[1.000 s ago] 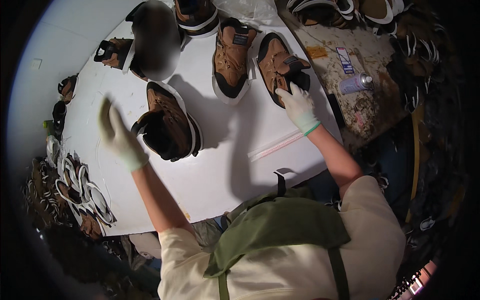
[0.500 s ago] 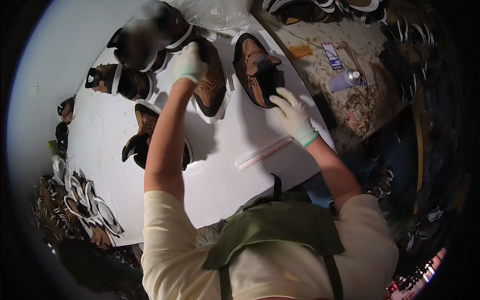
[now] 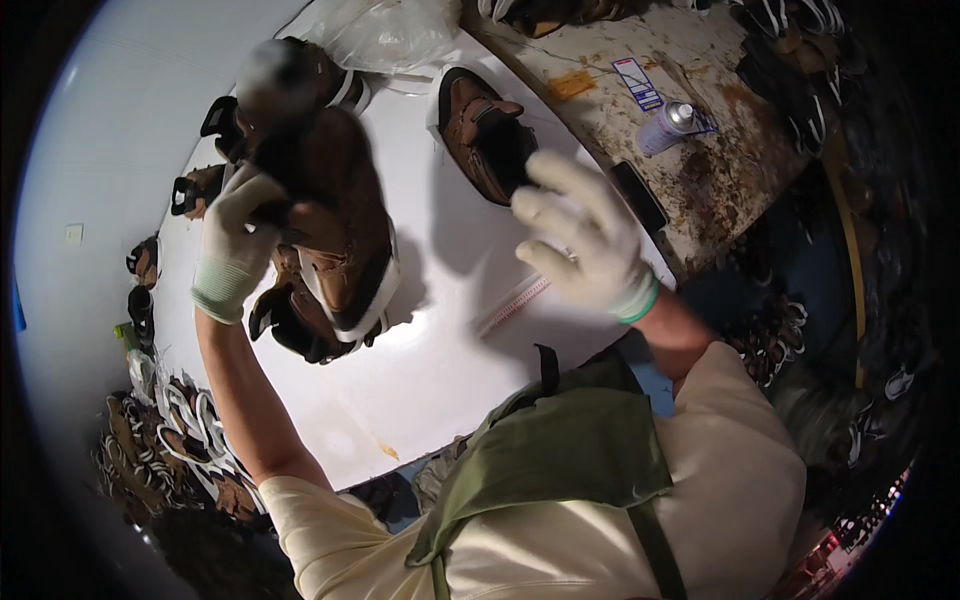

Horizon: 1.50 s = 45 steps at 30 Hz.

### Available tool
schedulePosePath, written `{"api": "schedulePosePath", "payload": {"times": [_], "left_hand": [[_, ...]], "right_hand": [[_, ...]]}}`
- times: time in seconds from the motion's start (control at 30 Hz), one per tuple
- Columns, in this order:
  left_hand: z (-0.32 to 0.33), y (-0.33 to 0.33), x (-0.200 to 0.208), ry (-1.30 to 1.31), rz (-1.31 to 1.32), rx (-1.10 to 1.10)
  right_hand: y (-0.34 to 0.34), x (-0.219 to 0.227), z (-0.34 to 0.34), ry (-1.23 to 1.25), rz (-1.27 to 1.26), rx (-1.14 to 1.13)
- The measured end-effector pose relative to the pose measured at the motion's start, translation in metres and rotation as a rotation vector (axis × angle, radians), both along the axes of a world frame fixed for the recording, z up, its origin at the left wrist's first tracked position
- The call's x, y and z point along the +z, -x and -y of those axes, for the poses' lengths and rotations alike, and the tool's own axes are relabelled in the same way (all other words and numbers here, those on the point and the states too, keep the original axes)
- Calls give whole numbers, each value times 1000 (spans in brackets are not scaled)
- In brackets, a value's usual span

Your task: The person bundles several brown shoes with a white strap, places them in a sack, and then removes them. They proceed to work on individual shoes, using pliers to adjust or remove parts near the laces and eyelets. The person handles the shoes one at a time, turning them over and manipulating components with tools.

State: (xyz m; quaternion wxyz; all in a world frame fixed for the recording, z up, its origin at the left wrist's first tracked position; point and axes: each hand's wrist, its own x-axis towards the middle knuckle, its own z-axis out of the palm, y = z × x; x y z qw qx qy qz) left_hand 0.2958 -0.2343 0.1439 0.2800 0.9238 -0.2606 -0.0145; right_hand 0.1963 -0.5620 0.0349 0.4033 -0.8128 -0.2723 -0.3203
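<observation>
My left hand (image 3: pixel 238 232), in a white knit glove, is closed on a brown and black shoe (image 3: pixel 350 240) with a white sole, raised over the left part of the white table. Below it, another shoe (image 3: pixel 295 325) of the same kind is partly hidden by the held one. My right hand (image 3: pixel 585 235), gloved as well, hovers with its fingers spread and nothing in them. Just beyond its fingertips a matching brown shoe (image 3: pixel 485 135) stands alone; I cannot tell whether they touch. A clear ruler with red marks (image 3: pixel 515 305) lies partly behind the right hand.
Several more shoes (image 3: pixel 200 190) crowd the table's far left. A clear plastic bag (image 3: pixel 385 35) lies at the far edge. On the stained side table (image 3: pixel 700 200) to the right are a spray can (image 3: pixel 665 128) and a card (image 3: pixel 637 83). Shoe parts (image 3: pixel 195 430) pile up at lower left.
My left hand has lifted the shoe from beside the lone one and brought it left and nearer. My right hand has come off the lone shoe's heel area, its fingers spreading.
</observation>
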Motion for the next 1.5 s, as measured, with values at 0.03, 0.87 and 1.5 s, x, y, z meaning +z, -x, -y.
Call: {"api": "schedulePosePath", "payload": {"times": [0.03, 0.87, 1.5], "left_hand": [[19, 6, 13, -101, 125, -113], [181, -25, -266, 149, -349, 533], [7, 103, -305, 1081, -619, 928]], "right_hand": [[-7, 18, 5, 30, 74, -27], [63, 10, 152, -261, -649, -756], [-54, -126, -64, 142, -756, -373]]}}
